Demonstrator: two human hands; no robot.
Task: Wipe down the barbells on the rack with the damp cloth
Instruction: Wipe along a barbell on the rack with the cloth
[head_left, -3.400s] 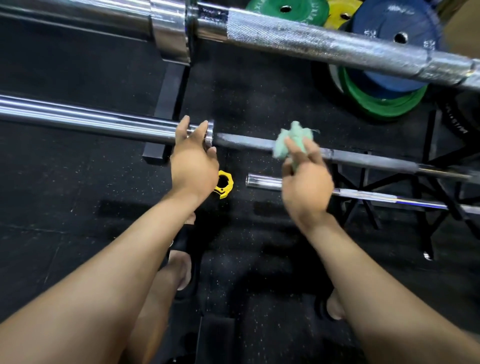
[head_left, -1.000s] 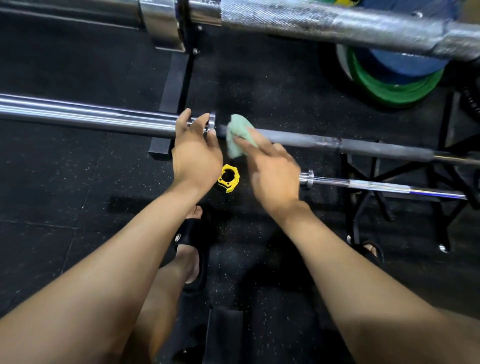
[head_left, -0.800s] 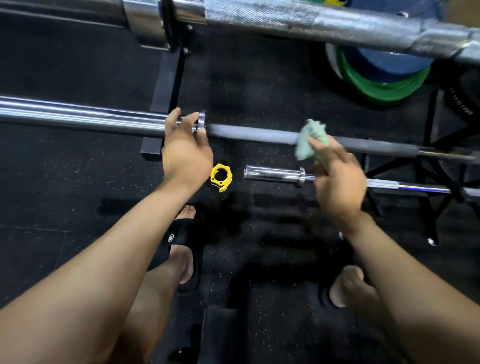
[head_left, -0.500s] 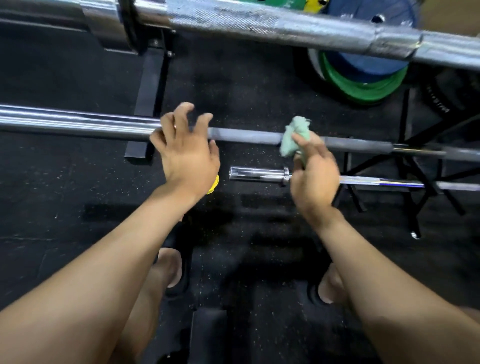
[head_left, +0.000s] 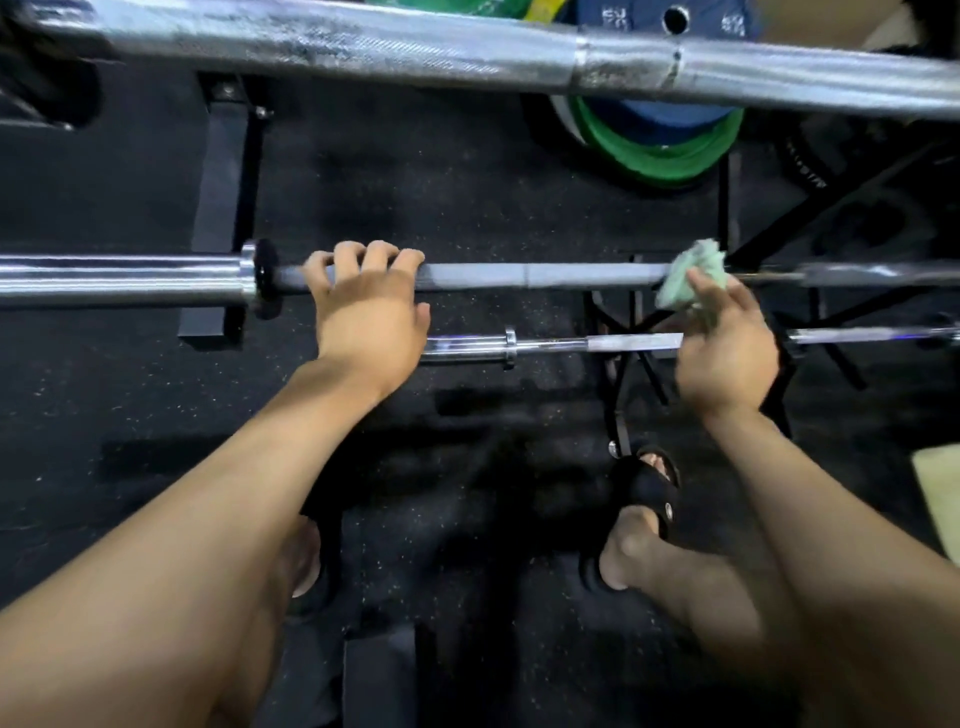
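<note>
The left hand (head_left: 370, 317) curls its fingers over the grey shaft of the middle steel barbell (head_left: 545, 275), just right of its collar. The right hand (head_left: 724, 345) pinches a crumpled pale-green cloth (head_left: 693, 278) and presses it against the same shaft, well to the right of the left hand. A thicker knurled silver barbell (head_left: 415, 49) crosses above (nearest the camera), and a thin chrome bar (head_left: 571, 344) lies below, over the black speckled rubber floor (head_left: 441, 197).
</note>
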